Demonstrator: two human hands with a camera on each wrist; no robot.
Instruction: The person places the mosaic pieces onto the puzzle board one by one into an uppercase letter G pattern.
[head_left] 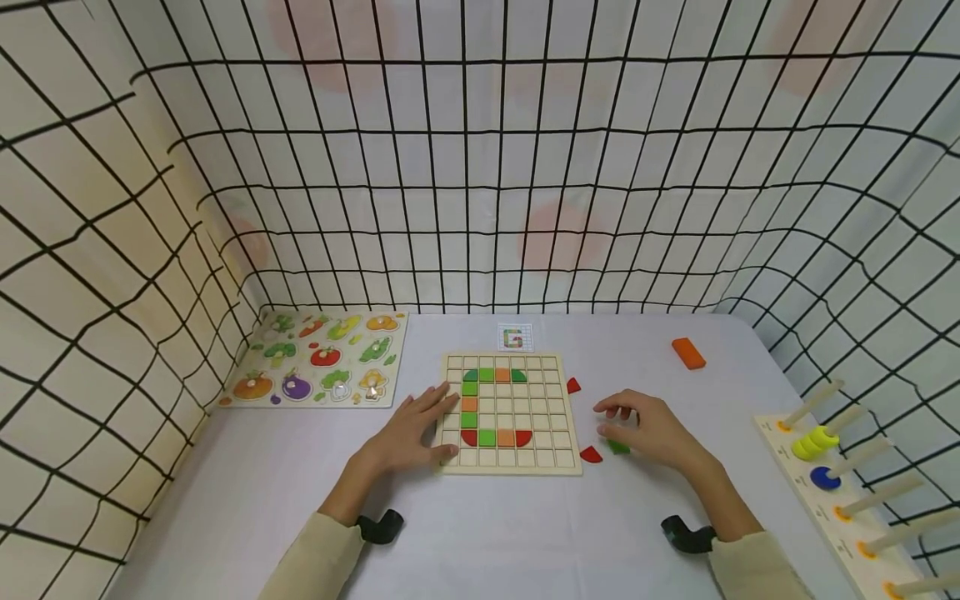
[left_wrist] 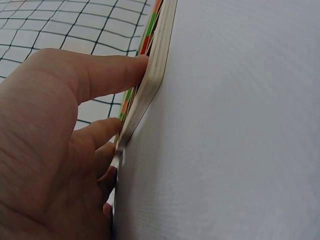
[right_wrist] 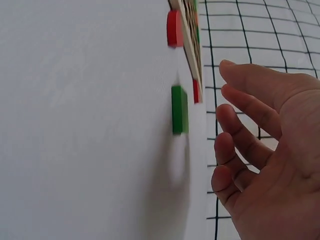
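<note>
A wooden grid board (head_left: 555, 457) lies flat in front of me. Green, orange and red tiles sit in its cells, shaped like a C, with a green square tile (head_left: 487, 437) in the lower row. My left hand (head_left: 408, 432) rests at the board's left side, fingers spread; in the left wrist view its thumb (left_wrist: 120, 72) touches the rim. Right of the board, my right hand (head_left: 651, 427) hovers with loosely bent fingers and nothing in them. Below it is a green block (right_wrist: 177, 110), apart from the fingers in the right wrist view. Two red quarter-round pieces, one nearer me (head_left: 591, 455), lie beside the board.
Behind the board lies a small pattern card (head_left: 516, 337). A vegetable puzzle board (head_left: 352, 333) is at the back left. An orange block (head_left: 688, 353) lies at the back right, and a peg stand (head_left: 813, 504) with yellow and blue rings along the right. Black netting (head_left: 465, 187) surrounds the table.
</note>
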